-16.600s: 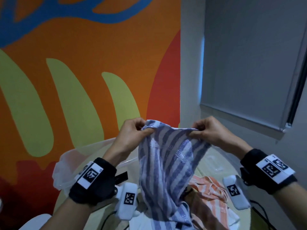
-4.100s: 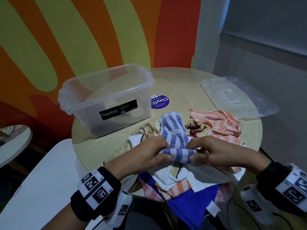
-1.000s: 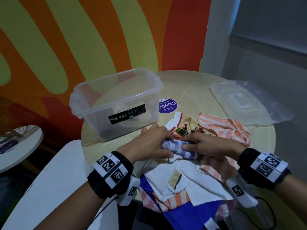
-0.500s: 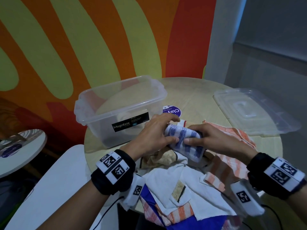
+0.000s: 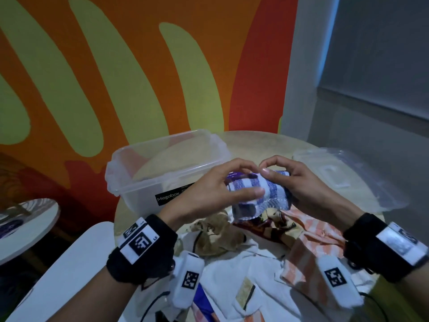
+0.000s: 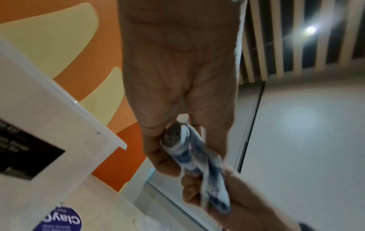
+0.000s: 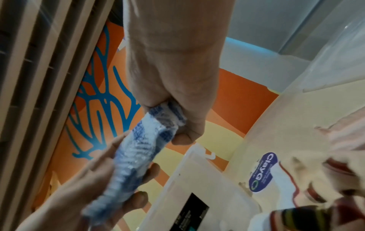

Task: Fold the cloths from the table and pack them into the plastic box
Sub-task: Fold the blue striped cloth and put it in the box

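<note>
At frame centre, the left hand (image 5: 216, 194) and right hand (image 5: 304, 189) pinch the rolled blue-striped cloth (image 5: 260, 196) compact, apparently bound for the plastic box (image 5: 148, 187) left of it.

The plastic box (image 5: 148, 180) stands open-topped, its interior free to enter from above. Beside it, loose cloths (image 5: 243, 256) crowd the desk (image 5: 255, 145); beyond them lies the lid (image 5: 362, 180).

The hands (image 5: 260, 182) hide much of the rolled cloth (image 5: 260, 194); the box (image 5: 162, 163) label is half covered, its small print unreadable.
</note>
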Demonstrator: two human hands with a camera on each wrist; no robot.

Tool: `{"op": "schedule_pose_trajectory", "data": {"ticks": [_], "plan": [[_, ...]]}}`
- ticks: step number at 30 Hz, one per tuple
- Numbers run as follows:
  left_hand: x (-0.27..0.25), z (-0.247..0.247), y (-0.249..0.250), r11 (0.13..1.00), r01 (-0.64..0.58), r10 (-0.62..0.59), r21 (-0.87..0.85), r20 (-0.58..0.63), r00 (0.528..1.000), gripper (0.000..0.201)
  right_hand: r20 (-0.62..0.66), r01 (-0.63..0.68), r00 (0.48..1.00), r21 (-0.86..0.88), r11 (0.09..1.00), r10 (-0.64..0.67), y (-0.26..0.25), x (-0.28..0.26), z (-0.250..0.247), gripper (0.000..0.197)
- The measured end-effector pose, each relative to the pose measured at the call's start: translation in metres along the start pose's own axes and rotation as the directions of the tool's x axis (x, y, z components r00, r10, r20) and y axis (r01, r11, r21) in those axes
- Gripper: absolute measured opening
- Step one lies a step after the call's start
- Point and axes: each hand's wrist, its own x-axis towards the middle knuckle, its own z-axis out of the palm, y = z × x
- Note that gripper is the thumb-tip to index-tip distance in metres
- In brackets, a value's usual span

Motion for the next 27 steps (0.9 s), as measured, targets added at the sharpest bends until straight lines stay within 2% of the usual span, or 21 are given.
{"op": "schedule_pose_trajectory", "data": {"ticks": [1, 3, 5, 7, 9, 11, 12, 14, 17, 19, 21, 24, 27], "plan": [[0.000, -0.002, -0.002, 0.997, -0.020, 0.020, 0.071, -0.004, 1.000, 0.032, -0.018, 0.011, 1.000, 0.012, 1.000, -0.011, -0.003, 0.003, 0.003, 0.020], [0.001, -0.010, -0.007, 0.987, -0.065, 0.079, 0.148, -0.093, 0.993, 0.033, -0.041, 0.047, 0.998, 0.001, 0.999, -0.047, -0.008, 0.010, 0.009, 0.021], [0.002, -0.023, -0.007, 0.986, -0.097, 0.123, 0.137, -0.194, 0.973, 0.031, -0.035, 0.112, 0.992, -0.168, 0.979, -0.120, -0.014, 0.016, 0.018, 0.025], [0.003, -0.042, -0.004, 0.990, -0.095, 0.119, 0.108, -0.241, 0.963, 0.028, 0.030, 0.179, 0.983, -0.358, 0.916, -0.181, -0.022, 0.024, 0.030, 0.034], [0.005, -0.065, -0.003, 0.983, -0.093, 0.133, 0.160, -0.258, 0.957, 0.030, 0.125, 0.269, 0.962, -0.559, 0.784, -0.242, -0.032, 0.037, 0.043, 0.029], [0.007, -0.089, -0.003, 0.956, -0.089, 0.165, 0.278, -0.264, 0.950, 0.034, 0.213, 0.356, 0.928, -0.748, 0.560, -0.304, -0.044, 0.055, 0.056, 0.016], [0.009, -0.100, -0.003, 0.935, -0.084, 0.181, 0.345, -0.259, 0.949, 0.036, 0.249, 0.382, 0.914, -0.795, 0.472, -0.321, -0.050, 0.064, 0.062, 0.022], [0.011, -0.122, -0.001, 0.857, -0.043, 0.188, 0.514, -0.234, 0.954, 0.034, 0.307, 0.427, 0.888, -0.828, 0.364, -0.343, -0.061, 0.084, 0.073, 0.032], [0.015, -0.152, -0.002, 0.677, 0.026, 0.148, 0.736, -0.171, 0.974, 0.023, 0.346, 0.425, 0.899, -0.840, 0.338, -0.269, -0.070, 0.113, 0.091, 0.031], [0.016, -0.167, -0.006, 0.615, 0.069, 0.087, 0.785, -0.155, 0.984, 0.023, 0.346, 0.395, 0.917, -0.856, 0.334, -0.197, -0.071, 0.129, 0.103, 0.025], [0.015, -0.180, -0.012, 0.565, 0.112, 0.027, 0.817, -0.154, 0.988, 0.032, 0.334, 0.364, 0.931, -0.874, 0.323, -0.144, -0.069, 0.145, 0.113, 0.023], [0.006, -0.197, -0.019, 0.561, 0.200, -0.080, 0.804, -0.188, 0.979, 0.043, 0.280, 0.287, 0.958, -0.904, 0.315, -0.070, -0.061, 0.171, 0.123, 0.026], [-0.001, -0.208, -0.033, 0.578, 0.282, -0.213, 0.766, -0.191, 0.958, 0.035, 0.201, 0.182, 0.979, -0.940, 0.289, 0.037, -0.052, 0.196, 0.129, 0.025]]}}
